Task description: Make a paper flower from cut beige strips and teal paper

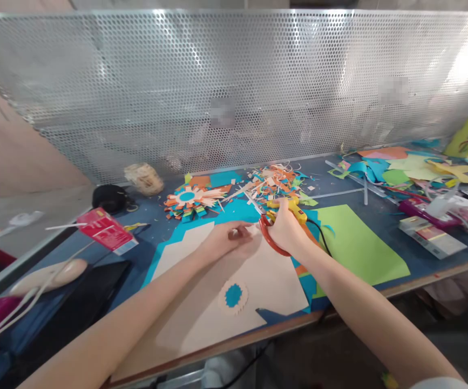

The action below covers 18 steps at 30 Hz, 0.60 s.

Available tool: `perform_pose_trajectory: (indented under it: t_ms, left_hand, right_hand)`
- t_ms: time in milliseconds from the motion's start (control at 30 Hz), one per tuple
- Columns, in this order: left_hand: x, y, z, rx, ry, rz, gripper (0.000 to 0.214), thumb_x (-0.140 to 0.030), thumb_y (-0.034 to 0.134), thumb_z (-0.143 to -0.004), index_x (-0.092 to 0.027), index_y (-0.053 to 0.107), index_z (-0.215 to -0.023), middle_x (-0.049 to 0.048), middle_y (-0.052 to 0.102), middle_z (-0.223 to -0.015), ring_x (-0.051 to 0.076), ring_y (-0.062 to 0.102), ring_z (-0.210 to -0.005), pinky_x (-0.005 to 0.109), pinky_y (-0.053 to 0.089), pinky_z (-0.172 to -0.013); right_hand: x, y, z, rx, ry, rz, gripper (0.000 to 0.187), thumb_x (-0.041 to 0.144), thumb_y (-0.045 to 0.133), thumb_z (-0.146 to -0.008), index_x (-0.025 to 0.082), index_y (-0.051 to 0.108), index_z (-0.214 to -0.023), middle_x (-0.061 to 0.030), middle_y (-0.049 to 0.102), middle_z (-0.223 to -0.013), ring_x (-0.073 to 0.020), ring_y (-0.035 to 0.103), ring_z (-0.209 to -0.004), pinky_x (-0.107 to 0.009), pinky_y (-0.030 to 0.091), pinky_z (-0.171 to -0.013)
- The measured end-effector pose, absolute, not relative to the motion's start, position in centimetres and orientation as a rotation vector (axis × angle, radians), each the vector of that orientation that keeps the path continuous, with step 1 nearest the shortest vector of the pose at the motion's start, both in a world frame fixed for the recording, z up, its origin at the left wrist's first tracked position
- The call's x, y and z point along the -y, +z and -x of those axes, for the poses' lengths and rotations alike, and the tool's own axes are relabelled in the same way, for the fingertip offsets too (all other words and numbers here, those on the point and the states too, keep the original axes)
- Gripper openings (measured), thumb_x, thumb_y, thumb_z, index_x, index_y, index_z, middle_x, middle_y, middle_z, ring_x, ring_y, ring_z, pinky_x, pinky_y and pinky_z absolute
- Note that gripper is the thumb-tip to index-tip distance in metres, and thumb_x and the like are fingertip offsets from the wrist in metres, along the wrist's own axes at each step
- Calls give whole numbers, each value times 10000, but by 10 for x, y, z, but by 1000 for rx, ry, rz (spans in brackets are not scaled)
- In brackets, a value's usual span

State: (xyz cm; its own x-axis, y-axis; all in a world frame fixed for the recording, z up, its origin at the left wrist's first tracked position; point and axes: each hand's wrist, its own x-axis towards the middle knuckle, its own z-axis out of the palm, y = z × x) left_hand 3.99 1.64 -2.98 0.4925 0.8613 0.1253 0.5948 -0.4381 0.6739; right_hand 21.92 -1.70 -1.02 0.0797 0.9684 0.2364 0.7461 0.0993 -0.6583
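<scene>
My right hand (285,227) is closed around scissors with red handles (272,242), their blades pointing up and to the left. Just beyond it lies a yellow glue gun (296,209) with a black cord. My left hand (228,237) is above pale paper sheets (193,302), fingers curled together; what they pinch, if anything, is too small to make out. Nearer me on the sheets rests a pale scalloped paper disc with a blue centre (234,296). Behind my left hand sits a layered paper flower (187,199).
Orange, white and blue paper scraps (276,183) are heaped at the back by the perforated metal screen (217,81). Green paper (359,246) lies to the right, near a purple glue gun (424,213). On the left are a red drink carton (106,229) and a black case (75,313).
</scene>
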Motion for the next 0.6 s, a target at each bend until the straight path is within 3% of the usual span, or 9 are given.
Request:
perform_pose_trajectory:
  t_ms: [233,433,600]
  left_hand:
    - [-17,-22,-46,-1298,551,-2194,343,-375,508,-739,-175,625,-992,39,669,-829,163,599,-714,267,467,-659]
    - [-9,-26,-42,-1345,562,-2271,303,-379,480,-769,-206,627,-969,27,668,-871,170,591,-758,272,451,-716]
    - [-9,-19,-33,-1449,654,-2183,320,-391,491,-742,-191,622,-955,42,667,-874,179,590,-749,277,449,-688]
  right_hand:
    - [28,-6,-217,1801,433,1790,516,376,509,-727,118,331,-1138,-83,626,-683,-240,613,-609,-262,328,-445]
    - [41,3,-221,2065,323,1935,459,198,496,-698,85,381,-1128,-147,651,-776,-279,638,-736,-282,386,-514]
    - [49,14,-230,2281,302,1993,349,157,517,-664,86,497,-1006,-173,650,-850,-298,629,-819,-294,421,-588]
